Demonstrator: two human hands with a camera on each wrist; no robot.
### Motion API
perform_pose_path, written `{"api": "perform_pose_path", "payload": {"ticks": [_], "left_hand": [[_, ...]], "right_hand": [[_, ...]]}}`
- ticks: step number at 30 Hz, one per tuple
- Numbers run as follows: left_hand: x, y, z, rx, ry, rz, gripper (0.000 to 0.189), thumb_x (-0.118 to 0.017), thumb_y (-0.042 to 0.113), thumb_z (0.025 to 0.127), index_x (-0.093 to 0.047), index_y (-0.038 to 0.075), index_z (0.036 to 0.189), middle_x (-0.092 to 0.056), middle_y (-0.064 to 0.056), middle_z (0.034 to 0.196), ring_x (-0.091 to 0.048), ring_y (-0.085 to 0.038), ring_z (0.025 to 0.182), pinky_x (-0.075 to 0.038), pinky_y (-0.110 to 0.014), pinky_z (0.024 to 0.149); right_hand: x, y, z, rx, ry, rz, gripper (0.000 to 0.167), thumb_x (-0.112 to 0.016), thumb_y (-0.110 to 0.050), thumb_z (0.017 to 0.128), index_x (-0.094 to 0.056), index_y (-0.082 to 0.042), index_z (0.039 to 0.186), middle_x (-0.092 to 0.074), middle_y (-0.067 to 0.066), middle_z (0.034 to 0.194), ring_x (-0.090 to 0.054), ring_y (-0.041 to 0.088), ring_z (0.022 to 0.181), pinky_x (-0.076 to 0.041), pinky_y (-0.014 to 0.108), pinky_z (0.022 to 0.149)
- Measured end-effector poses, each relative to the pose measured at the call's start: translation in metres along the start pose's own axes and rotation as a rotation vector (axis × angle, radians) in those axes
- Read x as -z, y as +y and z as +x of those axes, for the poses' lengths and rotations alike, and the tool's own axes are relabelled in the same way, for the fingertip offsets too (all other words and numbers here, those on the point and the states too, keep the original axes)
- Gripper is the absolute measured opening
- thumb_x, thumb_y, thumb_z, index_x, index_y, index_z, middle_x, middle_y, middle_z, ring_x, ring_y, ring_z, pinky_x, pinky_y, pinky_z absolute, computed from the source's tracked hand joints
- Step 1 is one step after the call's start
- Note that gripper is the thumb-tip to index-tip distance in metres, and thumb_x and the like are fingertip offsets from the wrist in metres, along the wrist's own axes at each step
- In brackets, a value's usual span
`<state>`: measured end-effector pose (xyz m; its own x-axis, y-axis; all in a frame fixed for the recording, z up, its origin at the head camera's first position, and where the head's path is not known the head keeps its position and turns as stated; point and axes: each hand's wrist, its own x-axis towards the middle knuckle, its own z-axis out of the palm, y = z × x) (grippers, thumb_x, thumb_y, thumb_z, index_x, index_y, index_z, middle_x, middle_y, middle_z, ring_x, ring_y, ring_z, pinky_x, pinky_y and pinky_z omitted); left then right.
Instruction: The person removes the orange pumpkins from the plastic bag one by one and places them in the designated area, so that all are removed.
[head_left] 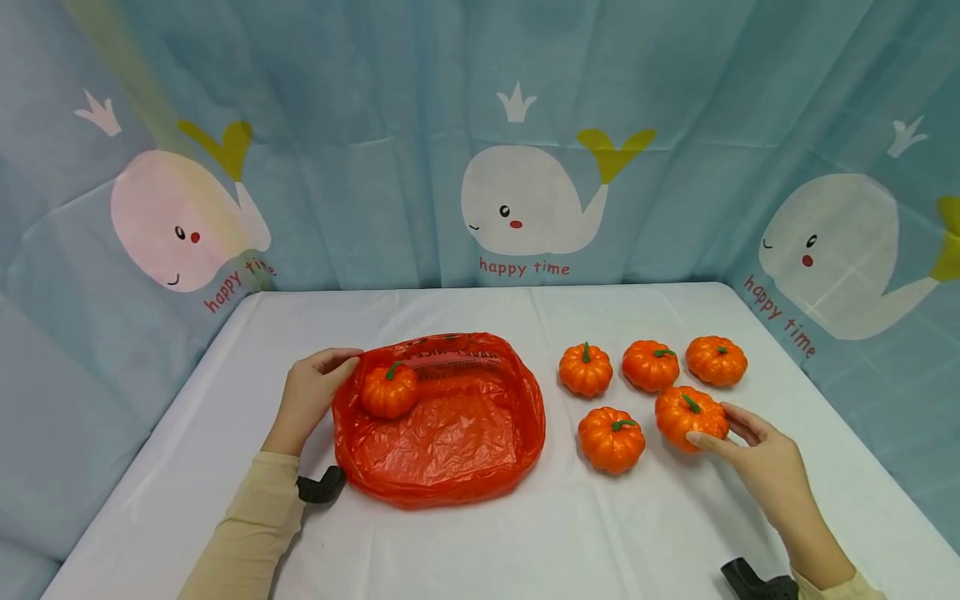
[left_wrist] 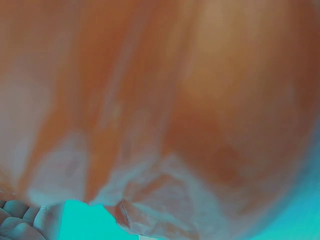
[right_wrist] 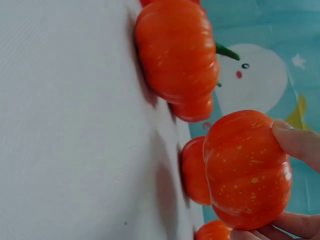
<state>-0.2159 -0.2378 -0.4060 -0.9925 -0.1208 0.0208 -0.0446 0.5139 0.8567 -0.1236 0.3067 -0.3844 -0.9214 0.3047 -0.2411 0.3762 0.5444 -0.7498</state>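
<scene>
My left hand (head_left: 318,393) pinches the left rim of a red plastic bag (head_left: 465,433), which lies spread open on the table. Inside that bag, near its left side, sits one small orange pumpkin (head_left: 389,390) with a green stem. In my right hand (head_left: 765,467) is another small pumpkin (head_left: 692,418), gripped between thumb and fingers. The right wrist view has this speckled pumpkin (right_wrist: 248,170) raised off the white surface, its shadow below. Blurred orange-red plastic (left_wrist: 150,100) fills most of the left wrist view, with the left fingers (left_wrist: 22,222) at the lower left corner.
Several more pumpkins stand right of the bag: one at the front (head_left: 611,440), and three behind, left (head_left: 585,370), middle (head_left: 650,366) and right (head_left: 717,361). A white cloth covers the table (head_left: 450,550). Blue curtains (head_left: 360,208) with whale prints enclose its back and sides.
</scene>
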Motion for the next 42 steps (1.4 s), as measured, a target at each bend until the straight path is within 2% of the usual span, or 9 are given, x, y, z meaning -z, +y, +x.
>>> {"api": "perform_pose_path", "payload": {"ticks": [10, 19, 29, 38, 42], "left_hand": [[0.0, 0.0, -0.001, 0.008, -0.005, 0.005, 0.046, -0.053, 0.044, 0.101, -0.066, 0.01, 0.129, -0.065, -0.014, 0.133, -0.056, -0.026, 0.124, -0.046, -0.012, 0.087], [0.0, 0.002, -0.001, -0.005, -0.007, -0.002, 0.047, -0.054, 0.044, 0.1, -0.066, 0.009, 0.129, -0.065, -0.015, 0.132, -0.056, -0.027, 0.123, -0.043, -0.005, 0.081], [0.0, 0.001, 0.0, -0.009, 0.0, -0.001, 0.046, -0.055, 0.043, 0.1, -0.067, 0.008, 0.127, -0.066, -0.015, 0.13, -0.057, -0.025, 0.12, -0.044, -0.006, 0.081], [-0.001, -0.003, 0.001, 0.008, -0.002, 0.006, 0.046, -0.054, 0.044, 0.1, -0.066, 0.01, 0.128, -0.066, -0.013, 0.131, -0.056, -0.025, 0.122, -0.044, -0.007, 0.082], [-0.001, -0.003, 0.002, 0.007, -0.001, 0.001, 0.047, -0.054, 0.045, 0.1, -0.066, 0.01, 0.129, -0.066, -0.013, 0.131, -0.056, -0.026, 0.123, -0.043, -0.006, 0.082]], "right_hand": [[-0.002, 0.01, 0.009, -0.006, -0.03, -0.021, 0.096, -0.071, -0.049, 0.088, -0.024, 0.0, 0.156, -0.031, 0.029, 0.154, -0.015, 0.047, 0.15, -0.024, 0.065, 0.115], [-0.005, 0.012, 0.012, -0.052, -0.051, -0.016, 0.098, -0.072, -0.049, 0.088, -0.022, -0.002, 0.157, -0.029, 0.029, 0.155, -0.01, 0.047, 0.151, -0.021, 0.065, 0.116], [-0.006, 0.015, 0.014, -0.078, -0.06, -0.025, 0.1, -0.071, -0.051, 0.088, -0.02, -0.001, 0.157, -0.027, 0.03, 0.156, -0.009, 0.048, 0.151, -0.021, 0.065, 0.116], [-0.003, 0.016, 0.016, -0.047, -0.125, -0.03, 0.101, -0.068, -0.051, 0.09, -0.013, 0.001, 0.157, -0.02, 0.031, 0.158, -0.014, 0.049, 0.149, -0.023, 0.062, 0.117], [0.0, 0.016, 0.015, -0.031, -0.136, -0.044, 0.1, -0.066, -0.051, 0.092, -0.011, 0.001, 0.158, -0.017, 0.03, 0.16, -0.011, 0.049, 0.15, -0.022, 0.062, 0.117]]}}
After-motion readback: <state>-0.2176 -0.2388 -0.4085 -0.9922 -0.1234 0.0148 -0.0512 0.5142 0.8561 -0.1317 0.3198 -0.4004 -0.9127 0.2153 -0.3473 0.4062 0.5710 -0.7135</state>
